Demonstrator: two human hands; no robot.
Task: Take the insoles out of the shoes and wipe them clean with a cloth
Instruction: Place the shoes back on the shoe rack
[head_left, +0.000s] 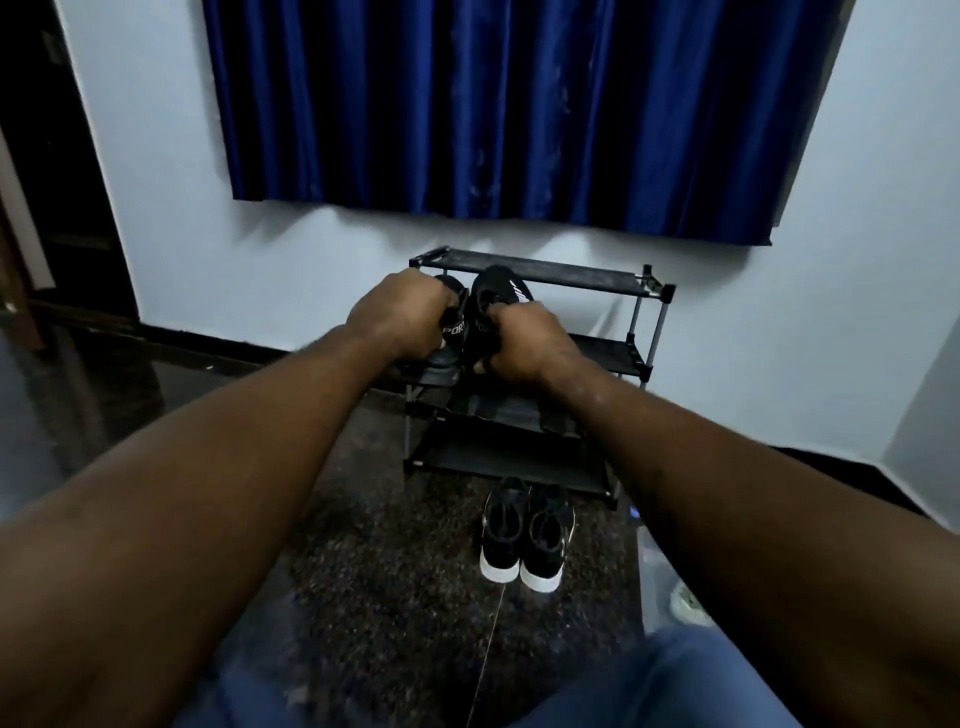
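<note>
Pale wall, blue curtain (493, 104), black shoe rack (545, 271) on speckled floor. At rack's front left edge: left hand (400, 317) clenched round left shoe (453, 332), right hand (524, 338) round right shoe (501, 288). Insoles unseen, likely inside. Steady one shoe, hook insole heel, peel slowly.

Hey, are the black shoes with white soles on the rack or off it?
Off it: the white-soled pair stands side by side on the floor, in front of the shoe rack.
</note>
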